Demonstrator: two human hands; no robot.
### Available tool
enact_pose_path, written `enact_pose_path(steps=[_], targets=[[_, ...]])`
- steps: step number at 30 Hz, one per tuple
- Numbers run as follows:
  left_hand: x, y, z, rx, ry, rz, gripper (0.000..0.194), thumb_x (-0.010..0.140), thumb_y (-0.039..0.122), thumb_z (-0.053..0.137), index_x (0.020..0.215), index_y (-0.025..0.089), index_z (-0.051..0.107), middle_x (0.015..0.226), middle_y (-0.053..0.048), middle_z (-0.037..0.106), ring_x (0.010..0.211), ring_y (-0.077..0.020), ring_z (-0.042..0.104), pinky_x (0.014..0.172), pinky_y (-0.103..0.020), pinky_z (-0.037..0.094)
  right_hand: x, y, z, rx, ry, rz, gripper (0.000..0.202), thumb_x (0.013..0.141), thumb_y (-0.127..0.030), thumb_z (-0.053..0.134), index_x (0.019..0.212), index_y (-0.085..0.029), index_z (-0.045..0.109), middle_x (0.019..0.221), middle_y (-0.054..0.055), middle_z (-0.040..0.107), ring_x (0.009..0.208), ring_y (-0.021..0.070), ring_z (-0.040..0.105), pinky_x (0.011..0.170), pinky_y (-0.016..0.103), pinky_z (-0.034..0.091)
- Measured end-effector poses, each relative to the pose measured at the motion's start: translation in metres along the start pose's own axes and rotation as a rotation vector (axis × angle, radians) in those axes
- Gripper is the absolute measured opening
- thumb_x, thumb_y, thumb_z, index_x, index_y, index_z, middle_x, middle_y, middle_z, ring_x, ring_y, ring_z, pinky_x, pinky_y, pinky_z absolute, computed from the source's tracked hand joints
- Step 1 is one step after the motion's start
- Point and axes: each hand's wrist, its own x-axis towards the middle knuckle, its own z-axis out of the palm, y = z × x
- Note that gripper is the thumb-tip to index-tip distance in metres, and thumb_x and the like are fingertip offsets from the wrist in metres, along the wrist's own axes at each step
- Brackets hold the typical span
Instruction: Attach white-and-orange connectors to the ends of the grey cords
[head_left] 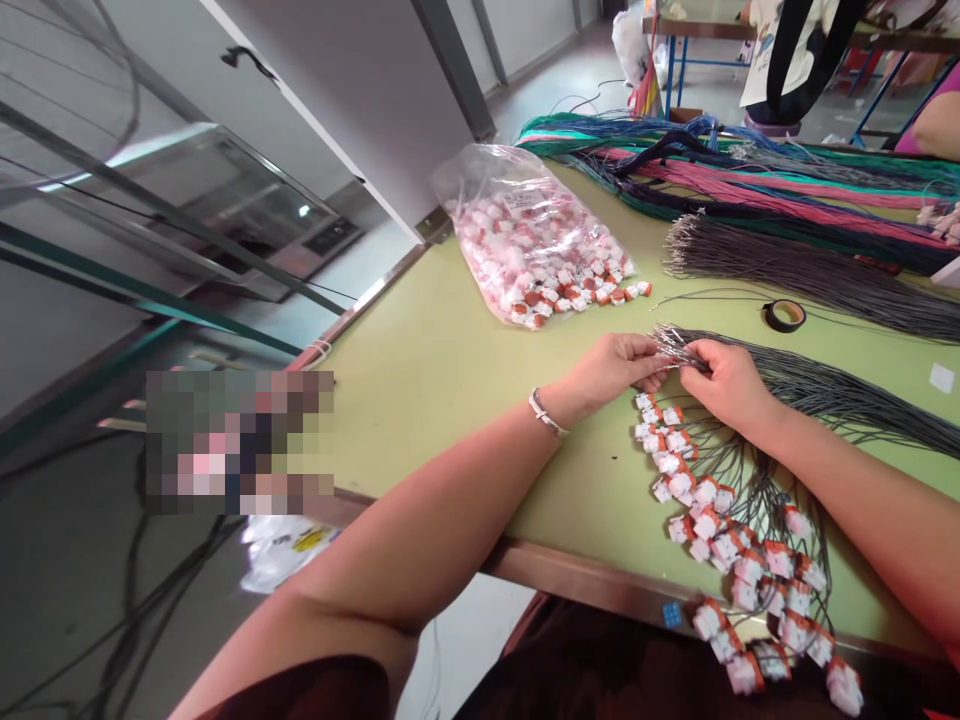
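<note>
Grey wire bundle (832, 380) on the green table (420, 390), in front of you, running off to your right. Metal tips (667, 338) bunched at its near end, between your hands.

Handling, as judged: each strand light and limp, with a little spring; the whole bundle weightier, its trailing length apt to drag. Tips look thin and easily bent. Slick insulation could let strands slide past one another. Best hold: just behind the tips, on insulation, snug but not crushing; single strands by the end.

Your right hand (735, 385): fingers curled closed around the strands just behind the tips. Your left hand (611, 370): thumb and fingertips pinched at the tips; cannot tell whether on one or several.

Below your hands, white-and-orange connectors (705, 525) on wires, some at the table's edge; likely light, prone to tangle. Beyond: a clear bag (517, 225) of similar connectors, black tape roll (770, 317), a second dark bundle (817, 272).
</note>
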Motion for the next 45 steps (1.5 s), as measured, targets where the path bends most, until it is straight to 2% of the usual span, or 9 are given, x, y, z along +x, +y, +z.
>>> enact_pose_path(steps=[3, 10, 15, 21, 24, 32, 39, 45], targets=[[0.000, 0.000, 0.000, -0.008, 0.007, 0.001, 0.021, 0.074, 0.030, 0.075, 0.076, 0.011, 0.069, 0.066, -0.002, 0.065, 0.056, -0.0077, 0.057, 0.058, -0.021, 0.049, 0.000, 0.001, 0.000, 0.020, 0.004, -0.003, 0.011, 0.071, -0.024, 0.051, 0.067, -0.018, 0.060, 0.051, -0.003, 0.051, 0.049, 0.0101, 0.040, 0.052, 0.025, 0.033], [-0.003, 0.002, 0.002, -0.062, 0.065, -0.039, 0.021, 0.072, 0.024, 0.077, 0.084, 0.009, 0.069, 0.068, -0.003, 0.067, 0.055, -0.0080, 0.058, 0.058, -0.023, 0.050, 0.003, 0.004, 0.000, 0.215, 0.052, 0.081, 0.013, 0.067, -0.030, 0.057, 0.072, -0.018, 0.058, 0.061, 0.000, 0.060, 0.055, 0.0120, 0.048, 0.054, 0.025, 0.038], [-0.002, -0.001, 0.008, -0.099, 0.155, 0.035, 0.024, 0.067, 0.022, 0.078, 0.086, 0.011, 0.067, 0.067, 0.000, 0.066, 0.058, -0.0080, 0.058, 0.061, -0.022, 0.050, 0.003, 0.002, -0.001, 0.187, 0.039, 0.100, 0.012, 0.068, -0.030, 0.053, 0.067, -0.018, 0.055, 0.056, -0.001, 0.055, 0.052, 0.0109, 0.043, 0.052, 0.025, 0.035], [-0.003, -0.005, 0.010, -0.100, 0.165, 0.088, 0.024, 0.063, 0.020, 0.079, 0.084, 0.012, 0.070, 0.083, -0.004, 0.072, 0.072, -0.0111, 0.062, 0.074, -0.026, 0.051, 0.004, 0.002, -0.002, 0.090, -0.007, 0.068, 0.010, 0.070, -0.027, 0.050, 0.069, -0.019, 0.055, 0.057, -0.002, 0.054, 0.053, 0.0115, 0.043, 0.055, 0.026, 0.035], [-0.005, -0.003, 0.008, -0.081, 0.173, 0.084, 0.025, 0.065, 0.025, 0.080, 0.085, 0.013, 0.073, 0.086, -0.006, 0.074, 0.075, -0.0135, 0.064, 0.078, -0.029, 0.052, 0.005, 0.002, -0.002, 0.086, -0.010, 0.072, 0.008, 0.070, -0.026, 0.050, 0.069, -0.019, 0.055, 0.057, -0.002, 0.054, 0.053, 0.0117, 0.043, 0.054, 0.026, 0.034], [0.000, -0.007, 0.017, -0.099, 0.239, 0.072, 0.018, 0.066, 0.023, 0.079, 0.074, 0.012, 0.068, 0.070, -0.001, 0.068, 0.063, -0.0091, 0.060, 0.067, -0.024, 0.051, 0.004, 0.000, 0.000, 0.038, 0.020, 0.066, 0.008, 0.069, -0.026, 0.051, 0.068, -0.019, 0.055, 0.057, -0.002, 0.056, 0.053, 0.0121, 0.044, 0.055, 0.027, 0.035], [-0.002, -0.005, 0.015, -0.139, 0.196, 0.051, 0.022, 0.065, 0.024, 0.080, 0.078, 0.010, 0.068, 0.073, -0.003, 0.069, 0.066, -0.0102, 0.061, 0.070, -0.026, 0.051, 0.004, 0.001, -0.003, 0.165, -0.026, 0.104, 0.011, 0.067, -0.028, 0.052, 0.068, -0.018, 0.057, 0.061, 0.001, 0.061, 0.054, 0.0128, 0.048, 0.054, 0.026, 0.037], [0.001, -0.011, 0.013, -0.116, 0.196, 0.050, 0.021, 0.064, 0.023, 0.080, 0.076, 0.011, 0.067, 0.073, -0.003, 0.069, 0.067, -0.0108, 0.061, 0.069, -0.026, 0.050, 0.004, 0.004, -0.001, 0.098, -0.029, 0.081, 0.011, 0.066, -0.027, 0.052, 0.069, -0.018, 0.058, 0.061, 0.001, 0.062, 0.053, 0.0123, 0.048, 0.054, 0.026, 0.037]])
